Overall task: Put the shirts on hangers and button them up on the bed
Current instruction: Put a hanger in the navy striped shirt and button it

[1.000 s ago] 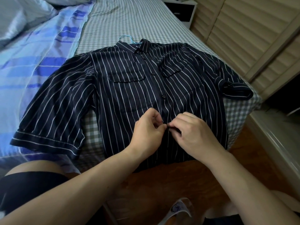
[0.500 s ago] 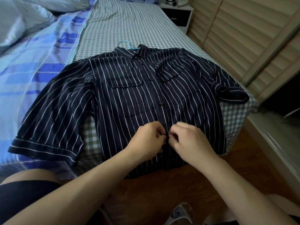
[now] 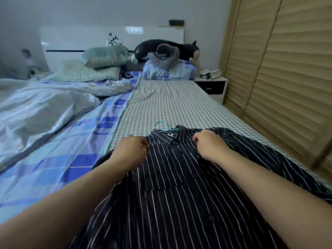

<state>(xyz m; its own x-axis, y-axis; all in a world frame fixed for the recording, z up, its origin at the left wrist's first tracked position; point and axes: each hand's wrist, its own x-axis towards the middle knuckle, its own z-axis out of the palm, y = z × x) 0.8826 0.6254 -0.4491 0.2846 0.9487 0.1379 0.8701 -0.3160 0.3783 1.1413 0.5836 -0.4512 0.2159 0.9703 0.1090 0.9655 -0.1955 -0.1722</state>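
Both hands have left the lower button placket, where they pinched together half a second ago, and now sit up at the shoulders of the shirt, while the view has lifted to take in the whole bed. The left hand lies at the shirt's left shoulder with its fingers curled under, gripping the fabric beside the collar. The right hand is at the opposite shoulder, fingers likewise curled and closed on the cloth.

The navy pinstriped shirt lies face up at the near edge of the bed, on the gray checked sheet, buttoned down the front as far as can be seen, its collar pointing toward the headboard. A light blue hanger is inside it, with the hook sticking out past the collar onto the sheet.

Left of the shirt lies a blue plaid sheet, and beyond that a pale rumpled duvet. At the far end of the bed are a green pillow, a blue plaid pillow, a gray hooded garment and a black plush cat against the white headboard. A white nightstand stands at the bed's far right corner, beside slatted beige wardrobe doors.
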